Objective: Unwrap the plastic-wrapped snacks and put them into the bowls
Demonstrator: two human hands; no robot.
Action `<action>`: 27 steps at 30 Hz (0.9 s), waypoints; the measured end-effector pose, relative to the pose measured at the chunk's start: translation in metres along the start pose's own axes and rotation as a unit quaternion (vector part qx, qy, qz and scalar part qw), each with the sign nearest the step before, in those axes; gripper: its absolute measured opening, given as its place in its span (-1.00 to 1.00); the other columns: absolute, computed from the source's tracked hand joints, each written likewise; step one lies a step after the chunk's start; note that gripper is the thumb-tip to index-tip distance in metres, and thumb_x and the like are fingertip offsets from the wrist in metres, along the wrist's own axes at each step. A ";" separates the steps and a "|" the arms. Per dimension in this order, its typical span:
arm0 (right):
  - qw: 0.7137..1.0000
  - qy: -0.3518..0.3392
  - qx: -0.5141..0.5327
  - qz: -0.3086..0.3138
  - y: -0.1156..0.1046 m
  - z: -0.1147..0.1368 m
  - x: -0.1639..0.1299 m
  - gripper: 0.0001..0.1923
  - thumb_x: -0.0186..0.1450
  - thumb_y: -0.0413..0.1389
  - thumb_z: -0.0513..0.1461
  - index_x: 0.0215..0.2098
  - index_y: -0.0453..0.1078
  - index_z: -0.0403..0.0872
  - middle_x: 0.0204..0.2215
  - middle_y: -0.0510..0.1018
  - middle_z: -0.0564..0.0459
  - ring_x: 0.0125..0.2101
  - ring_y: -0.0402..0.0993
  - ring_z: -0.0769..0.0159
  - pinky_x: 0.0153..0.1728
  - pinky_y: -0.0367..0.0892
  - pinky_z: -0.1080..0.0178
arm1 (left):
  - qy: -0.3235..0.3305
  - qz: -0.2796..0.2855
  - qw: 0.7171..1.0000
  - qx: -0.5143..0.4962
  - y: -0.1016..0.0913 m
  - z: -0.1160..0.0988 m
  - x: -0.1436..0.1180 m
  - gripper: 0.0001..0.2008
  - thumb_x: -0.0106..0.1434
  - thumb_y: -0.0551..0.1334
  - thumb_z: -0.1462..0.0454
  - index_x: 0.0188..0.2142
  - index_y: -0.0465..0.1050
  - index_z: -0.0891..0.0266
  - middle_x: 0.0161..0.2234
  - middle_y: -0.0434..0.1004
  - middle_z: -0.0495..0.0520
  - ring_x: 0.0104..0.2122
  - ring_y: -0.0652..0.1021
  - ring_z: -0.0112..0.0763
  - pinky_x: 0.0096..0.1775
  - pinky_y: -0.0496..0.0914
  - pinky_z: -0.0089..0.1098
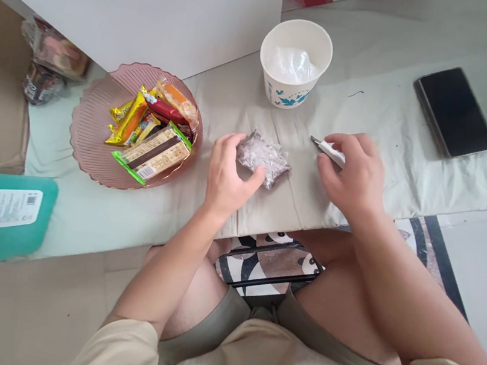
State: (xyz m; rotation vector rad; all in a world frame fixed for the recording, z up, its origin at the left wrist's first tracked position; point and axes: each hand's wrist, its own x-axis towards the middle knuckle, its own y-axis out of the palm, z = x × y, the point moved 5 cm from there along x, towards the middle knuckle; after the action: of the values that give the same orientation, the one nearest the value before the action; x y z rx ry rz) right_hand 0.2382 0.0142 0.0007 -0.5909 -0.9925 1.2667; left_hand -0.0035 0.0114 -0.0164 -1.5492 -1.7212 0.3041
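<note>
My left hand (226, 174) rests on the cloth-covered tabletop (374, 104), its fingers (257, 179) touching a small clear-wrapped snack packet (264, 158). My right hand (354, 175) sits just beside it, closed around a small white cutter (328, 149) whose tip points left. Left of my hands is a pink plate (90, 135) piled with wrapped snacks (155, 126). Beyond the packet stands a white paper bowl (290, 92) with crumpled plastic inside, and a dark phone (454, 110) lies well to the right.

A small clear-wrapped packet (264, 159) with dark contents lay flat on the cloth-covered table (374, 104). Just right of it, a slim white tool (328, 150) pointed its tip leftward.
</note>
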 end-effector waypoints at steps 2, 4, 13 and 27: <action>0.997 -0.042 0.060 0.031 0.007 0.017 -0.002 -0.63 0.33 0.09 -0.20 0.08 0.47 -0.05 -0.04 0.60 -0.21 -0.06 0.55 -0.03 0.00 0.44 -0.06 | -0.006 0.012 1.000 -0.001 0.000 -0.001 0.000 -0.41 0.16 0.41 0.17 0.15 0.34 0.18 0.02 0.51 0.19 0.05 0.54 -0.11 0.10 0.47 -0.13; 0.988 -0.090 0.105 0.064 0.016 0.034 -0.005 -0.54 0.29 0.07 -0.25 0.15 0.43 -0.08 0.07 0.58 -0.24 0.04 0.54 -0.04 0.07 0.43 -0.05 | -0.020 0.014 1.000 -0.004 -0.001 -0.002 0.001 -0.46 0.15 0.41 0.19 0.11 0.37 0.18 -0.08 0.54 0.13 -0.08 0.57 -0.18 0.00 0.50 -0.19; 0.979 -0.099 0.152 0.096 0.034 0.042 0.008 -0.52 0.17 0.01 -0.36 -0.01 0.54 -0.02 -0.22 0.62 -0.09 -0.17 0.52 0.04 -0.04 0.41 -0.02 | -0.109 0.003 0.988 -0.109 -0.010 0.012 0.005 -0.67 0.15 0.23 0.38 -0.07 0.42 0.12 -0.35 0.51 -0.07 -0.44 0.47 -0.42 -0.34 0.39 -0.37; 0.998 0.015 0.039 -0.036 -0.018 -0.021 0.010 -0.79 0.22 0.11 -0.34 -0.50 0.52 0.00 -0.12 0.61 -0.13 0.06 0.42 -0.15 0.14 0.25 -0.32 | -0.110 0.018 0.992 -0.062 -0.015 0.028 -0.002 -0.55 0.11 0.21 0.46 0.00 0.39 0.11 -0.27 0.57 -0.05 -0.39 0.53 -0.39 -0.16 0.49 -0.30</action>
State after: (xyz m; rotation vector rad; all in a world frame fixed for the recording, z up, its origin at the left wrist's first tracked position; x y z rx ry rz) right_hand 0.2659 0.0221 0.0085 -0.5086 -0.9271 1.2226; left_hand -0.0340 0.0153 -0.0258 -1.6905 -1.9143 0.4064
